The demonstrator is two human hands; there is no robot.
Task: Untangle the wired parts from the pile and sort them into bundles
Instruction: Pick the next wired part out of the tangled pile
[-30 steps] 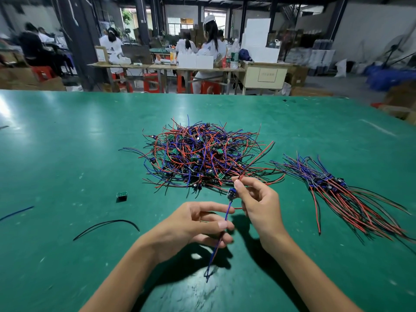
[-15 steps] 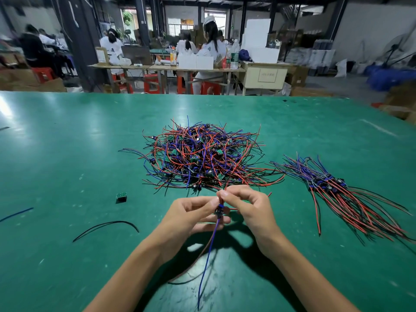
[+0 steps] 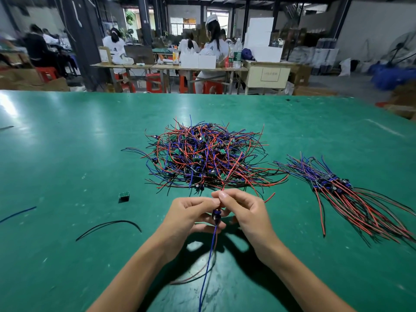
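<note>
A tangled pile (image 3: 203, 157) of red, blue and black wired parts lies in the middle of the green table (image 3: 67, 154). To its right lies a sorted bundle (image 3: 342, 190) with its wires fanned toward the near right. Just in front of the pile, my left hand (image 3: 189, 217) and my right hand (image 3: 242, 209) meet fingertip to fingertip and pinch one wired part (image 3: 216, 214). Its small dark blue body sits between the hands, and its blue and red wires hang down toward me.
A small green board (image 3: 124, 196) lies alone left of my hands. Near it are a loose black wire (image 3: 108, 226) and a blue wire (image 3: 18, 213) at the left edge. People work at benches beyond the table's far edge.
My hands came together over the part: first they were apart with the right hand holding the part's body and the left its wire, now both pinch at its top, slightly lower.
</note>
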